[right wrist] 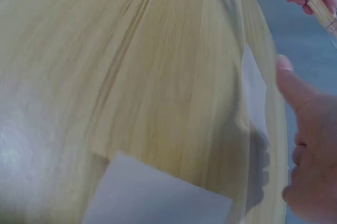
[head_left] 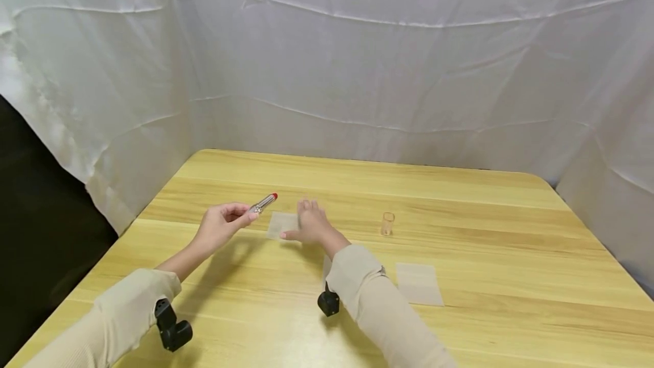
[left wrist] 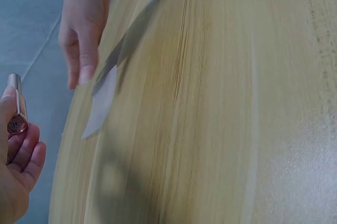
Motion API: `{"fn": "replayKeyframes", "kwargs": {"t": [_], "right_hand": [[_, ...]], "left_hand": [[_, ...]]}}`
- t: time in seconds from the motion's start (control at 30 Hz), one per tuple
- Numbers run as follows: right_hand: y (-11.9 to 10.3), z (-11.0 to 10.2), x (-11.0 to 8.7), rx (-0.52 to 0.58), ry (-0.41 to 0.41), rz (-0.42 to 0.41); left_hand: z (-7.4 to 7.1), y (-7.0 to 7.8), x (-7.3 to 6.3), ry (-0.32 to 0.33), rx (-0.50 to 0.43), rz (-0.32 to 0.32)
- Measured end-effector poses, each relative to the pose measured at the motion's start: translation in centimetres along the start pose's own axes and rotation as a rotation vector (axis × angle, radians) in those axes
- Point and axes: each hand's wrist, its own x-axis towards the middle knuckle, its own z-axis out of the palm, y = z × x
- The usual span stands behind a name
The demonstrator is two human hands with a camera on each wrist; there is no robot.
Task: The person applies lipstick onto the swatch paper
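My left hand (head_left: 217, 230) pinches a lipstick (head_left: 264, 203) by its base between thumb and fingers. Its red tip is exposed and points up and away to the right. The round end of the lipstick's base (left wrist: 18, 124) faces the left wrist view. Over a thin whitish paper square (head_left: 277, 224), my right hand (head_left: 313, 227) hovers with loosely extended fingers, slightly blurred and holding nothing visible. The hand hides part of that square. In the right wrist view, the right hand's thumb (right wrist: 295, 86) stands apart from the other fingers.
A small clear cap (head_left: 388, 224) stands upright to the right of the hands. Another paper square (head_left: 420, 284) lies at the near right, and a third (head_left: 326, 267) is mostly hidden by the right sleeve. White cloth (head_left: 357, 72) hangs behind the wooden table (head_left: 511, 231).
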Motion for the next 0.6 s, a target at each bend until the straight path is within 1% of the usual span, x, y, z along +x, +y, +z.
{"fn": "replayKeyframes", "kwargs": {"t": [0.07, 0.13, 0.23, 0.37, 0.6], "right_hand": [[-0.13, 0.02, -0.08, 0.003, -0.032, 0.014], [-0.26, 0.06, -0.10, -0.002, -0.045, 0.025], [-0.33, 0.16, -0.08, -0.015, -0.040, 0.044], [-0.19, 0.26, 0.09, -0.066, -0.031, 0.060], [-0.01, 0.51, 0.23, -0.112, -0.054, 0.080]], "left_hand": [[-0.01, -0.02, 0.02, 0.000, -0.001, 0.008], [0.00, -0.01, 0.01, -0.002, -0.001, 0.016], [0.05, -0.05, -0.03, -0.004, 0.000, 0.021], [0.07, -0.19, -0.02, -0.006, 0.001, 0.022], [0.06, -0.36, 0.01, 0.001, 0.006, 0.025]]}}
